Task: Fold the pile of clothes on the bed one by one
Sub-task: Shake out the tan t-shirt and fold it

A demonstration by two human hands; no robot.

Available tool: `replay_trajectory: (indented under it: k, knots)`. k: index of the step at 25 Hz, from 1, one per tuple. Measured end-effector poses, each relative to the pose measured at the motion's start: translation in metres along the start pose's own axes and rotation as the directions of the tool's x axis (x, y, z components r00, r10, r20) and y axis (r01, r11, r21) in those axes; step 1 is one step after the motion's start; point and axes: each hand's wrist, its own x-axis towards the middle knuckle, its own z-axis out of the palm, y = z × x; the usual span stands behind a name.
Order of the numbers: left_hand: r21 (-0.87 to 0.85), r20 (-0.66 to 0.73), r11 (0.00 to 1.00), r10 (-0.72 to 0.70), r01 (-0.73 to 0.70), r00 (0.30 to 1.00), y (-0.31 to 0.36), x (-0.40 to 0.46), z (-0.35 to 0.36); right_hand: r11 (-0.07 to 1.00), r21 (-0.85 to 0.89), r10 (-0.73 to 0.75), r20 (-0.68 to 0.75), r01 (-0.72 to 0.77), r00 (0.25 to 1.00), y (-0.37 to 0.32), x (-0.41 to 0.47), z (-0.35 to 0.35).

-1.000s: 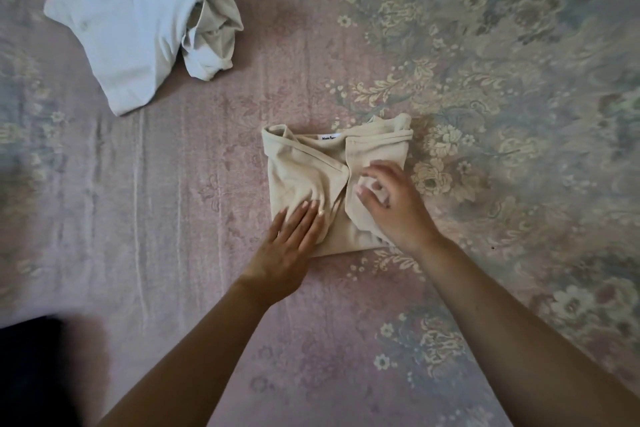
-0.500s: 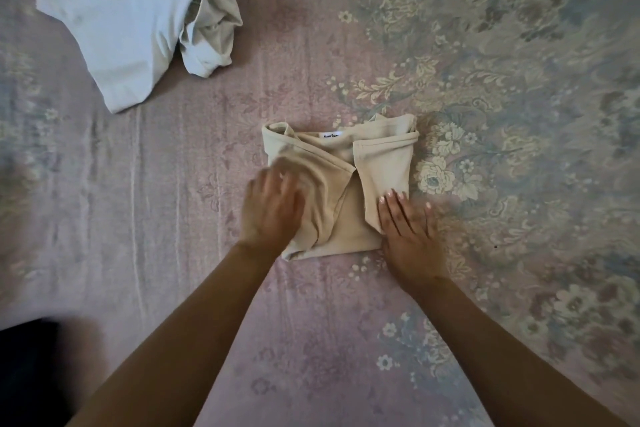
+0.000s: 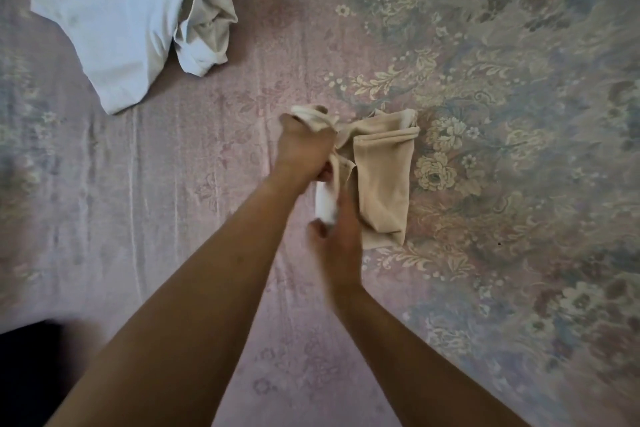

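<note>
Head view: both hands had lifted the beige top's left side off the bed.
Left hand (image 3: 304,146) gripped its upper fold, right hand (image 3: 337,239) pinched its lower edge; one beige top (image 3: 382,180), one white garment (image 3: 128,28) on the bed (image 3: 173,218).

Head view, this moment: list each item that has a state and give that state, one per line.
beige garment: partly folded, left side gathered up, right side flat on the bed
white garment: unfolded, crumpled, lying apart at upper left
left hand: closed on the beige garment's left edge
right hand: at the garment's lower left edge, blurred; grip unclear
bedspread: spread flat
</note>
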Motion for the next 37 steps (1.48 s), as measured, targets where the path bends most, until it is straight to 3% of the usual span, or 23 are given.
replay_trajectory:
  k: [2,3,4,6,7,8,9,10,11,12,13,15,17,19,21,23,24,26,27,29,32,35,37]
  knots:
    - [0.048,0.139,0.999,0.004,-0.010,0.990,0.018,-0.007,0.039,0.945,0.248,0.241,-0.076,-0.216,0.968,-0.002,0.010,-0.037]
    - [0.036,0.252,0.999,-0.002,-0.007,0.968,0.025,-0.009,0.055,0.931,0.265,0.286,-0.106,-0.250,0.952,0.003,0.016,-0.055]
    - [0.007,0.324,1.000,0.020,-0.024,0.946,0.029,-0.008,0.064,0.948,0.191,0.285,-0.156,-0.255,0.946,0.012,0.022,-0.070]
    - [0.008,0.292,0.978,0.198,-0.210,0.936,0.030,-0.003,0.068,0.964,-0.015,0.252,-0.252,-0.264,0.934,0.033,0.035,-0.091]
    - [0.084,0.249,0.939,0.306,-0.335,0.919,0.021,0.002,0.060,0.959,-0.065,0.251,-0.255,-0.276,0.934,0.039,0.041,-0.093]
    - [0.269,0.256,0.840,0.410,-0.472,0.876,0.006,0.006,0.051,0.955,-0.070,0.266,-0.227,-0.288,0.937,0.044,0.045,-0.096]
    - [0.517,0.354,0.618,0.476,-0.593,0.805,-0.010,0.006,0.043,0.950,-0.074,0.286,-0.180,-0.303,0.941,0.046,0.048,-0.097]
    - [0.679,0.517,0.274,0.480,-0.681,0.709,-0.028,0.006,0.039,0.943,-0.069,0.315,-0.139,-0.326,0.939,0.046,0.051,-0.098]
    - [0.682,0.668,-0.032,0.434,-0.731,0.605,-0.043,0.005,0.038,0.936,-0.057,0.338,-0.129,-0.347,0.932,0.045,0.052,-0.099]
    - [0.621,0.762,-0.218,0.394,-0.752,0.515,-0.055,0.002,0.040,0.933,-0.048,0.348,-0.142,-0.358,0.927,0.045,0.053,-0.099]
    - [0.575,0.807,-0.318,0.370,-0.754,0.460,-0.063,0.003,0.044,0.935,-0.070,0.333,-0.168,-0.348,0.928,0.047,0.053,-0.098]
    - [0.570,0.818,-0.338,0.319,-0.749,0.478,-0.067,0.014,0.056,0.937,-0.073,0.327,-0.171,-0.343,0.930,0.049,0.053,-0.096]
    - [0.584,0.808,-0.322,0.322,-0.745,0.494,-0.066,0.025,0.062,0.927,0.071,0.375,-0.111,-0.369,0.920,0.043,0.057,-0.098]
    - [0.529,0.848,-0.413,0.290,-0.741,0.444,-0.062,0.025,0.065,0.889,0.178,0.431,-0.014,-0.422,0.902,0.038,0.066,-0.102]
    - [0.521,0.848,-0.464,0.191,-0.716,0.494,-0.056,0.028,0.055,0.875,0.140,0.458,0.070,-0.463,0.886,0.037,0.074,-0.105]
    - [0.614,0.780,-0.549,0.315,-0.567,0.540,-0.042,0.035,0.039,0.867,0.079,0.486,0.089,-0.493,0.869,0.034,0.078,-0.105]
    - [0.729,0.678,-0.464,0.380,-0.504,0.630,-0.032,0.038,0.031,0.866,0.048,0.493,0.081,-0.498,0.866,0.032,0.079,-0.106]
    - [0.901,0.431,-0.160,0.418,-0.402,0.799,-0.019,0.045,0.016,0.874,0.026,0.483,0.075,-0.486,0.872,0.033,0.080,-0.108]
    - [0.915,0.390,-0.075,0.408,-0.395,0.826,-0.019,0.046,0.008,0.876,0.038,0.477,0.085,-0.481,0.875,0.033,0.080,-0.110]
    - [0.844,0.501,-0.103,0.502,-0.527,0.705,-0.031,0.043,0.000,0.882,0.074,0.455,0.124,-0.465,0.882,0.033,0.078,-0.113]
    - [0.634,0.725,-0.306,0.553,-0.710,0.410,-0.055,0.036,0.002,0.906,0.121,0.387,0.154,-0.406,0.909,0.030,0.072,-0.114]
    - [0.546,0.789,-0.402,0.541,-0.735,0.290,-0.037,0.015,0.020,0.941,0.127,0.289,0.174,-0.313,0.941,0.018,0.068,-0.118]
    - [0.441,0.852,-0.490,0.493,-0.752,0.178,-0.018,0.003,0.034,0.986,-0.020,0.163,0.205,-0.163,0.965,0.005,0.069,-0.127]
